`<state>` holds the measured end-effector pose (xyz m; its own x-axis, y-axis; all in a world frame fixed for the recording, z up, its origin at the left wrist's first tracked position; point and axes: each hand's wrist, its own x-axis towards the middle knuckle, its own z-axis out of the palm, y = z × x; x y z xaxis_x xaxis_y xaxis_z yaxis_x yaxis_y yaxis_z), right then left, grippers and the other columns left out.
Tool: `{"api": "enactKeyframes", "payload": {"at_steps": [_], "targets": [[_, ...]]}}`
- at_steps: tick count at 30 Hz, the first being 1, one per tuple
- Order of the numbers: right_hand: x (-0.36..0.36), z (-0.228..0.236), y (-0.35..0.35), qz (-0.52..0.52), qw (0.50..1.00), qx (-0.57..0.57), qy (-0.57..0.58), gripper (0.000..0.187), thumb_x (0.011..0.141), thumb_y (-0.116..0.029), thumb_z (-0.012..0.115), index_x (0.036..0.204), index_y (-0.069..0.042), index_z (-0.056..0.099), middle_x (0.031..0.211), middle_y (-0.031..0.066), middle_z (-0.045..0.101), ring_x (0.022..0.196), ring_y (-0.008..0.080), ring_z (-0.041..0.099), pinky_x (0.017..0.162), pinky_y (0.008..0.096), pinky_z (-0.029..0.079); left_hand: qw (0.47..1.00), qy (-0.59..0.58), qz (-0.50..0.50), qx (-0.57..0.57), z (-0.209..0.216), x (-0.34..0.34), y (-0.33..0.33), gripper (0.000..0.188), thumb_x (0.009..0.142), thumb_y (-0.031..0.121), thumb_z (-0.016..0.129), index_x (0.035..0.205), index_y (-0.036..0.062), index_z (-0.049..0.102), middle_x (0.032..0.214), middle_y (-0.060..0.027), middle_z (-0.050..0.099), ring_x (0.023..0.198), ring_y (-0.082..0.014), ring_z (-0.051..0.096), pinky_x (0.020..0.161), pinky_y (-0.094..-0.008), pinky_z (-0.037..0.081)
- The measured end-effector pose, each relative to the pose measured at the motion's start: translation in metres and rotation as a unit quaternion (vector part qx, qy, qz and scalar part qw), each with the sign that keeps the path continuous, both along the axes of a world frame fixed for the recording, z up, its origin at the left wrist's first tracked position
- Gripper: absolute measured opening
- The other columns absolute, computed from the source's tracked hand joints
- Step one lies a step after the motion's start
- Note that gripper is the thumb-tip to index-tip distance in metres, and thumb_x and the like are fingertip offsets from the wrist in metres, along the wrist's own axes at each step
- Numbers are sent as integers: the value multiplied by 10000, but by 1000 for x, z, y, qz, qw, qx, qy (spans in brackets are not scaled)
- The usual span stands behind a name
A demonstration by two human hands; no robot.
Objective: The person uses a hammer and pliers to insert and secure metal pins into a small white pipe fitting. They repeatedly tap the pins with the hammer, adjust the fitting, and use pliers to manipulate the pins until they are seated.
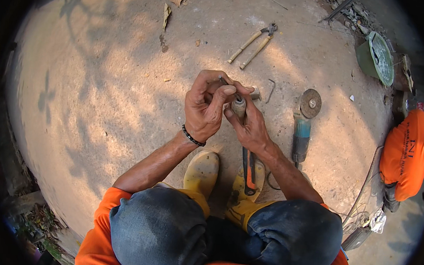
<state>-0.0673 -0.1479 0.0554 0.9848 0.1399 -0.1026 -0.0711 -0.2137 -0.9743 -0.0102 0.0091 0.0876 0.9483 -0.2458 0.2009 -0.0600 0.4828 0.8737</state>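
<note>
Between the thumb and fingers of my left hand is a thin dark metal rod. Its lower end meets the top of a pale, round wooden handle, but whether it sits inside cannot be told. My right hand is closed around that handle. Below my right hand shows a black and orange hammer handle, beside my yellow boot; the grey metal head appears partly behind the fingers. A small bent metal rod lies on the ground just right of my hands.
Long-handled pincers lie ahead on the concrete ground. An angle grinder with a round disc rests at the right. Farther right are a green bucket, an orange cloth item and a cable.
</note>
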Motion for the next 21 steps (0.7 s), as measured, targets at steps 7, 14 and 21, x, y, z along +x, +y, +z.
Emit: {"api": "enactKeyframes", "payload": {"at_steps": [7,14,21], "targets": [[27,2,8,-5,986,-103,-133,427,1074,-72,701,1487,-47,593,1321,189,669,1181,368,693,970,485,605,987,-73,90,114,-43,2,3,173,1126,-29,583,1297,-4,590,1132,-161,813,1158,-272,797,907,-335,667],[88,-16,32,46,997,-33,-60,354,1028,1,704,1381,-1,676,1200,181,711,1122,296,750,894,436,645,922,-229,193,247,-66,45,26,203,1107,-70,574,1296,-3,607,1150,-159,808,1139,-273,807,885,-342,676],[106,-42,40,70,993,-96,-2,315,1026,-8,707,1334,28,653,1172,203,706,1054,324,752,880,458,634,905,-196,216,310,-90,50,29,229,1112,-93,531,1297,30,590,1073,-151,820,1011,-182,806,848,-304,651]]}}
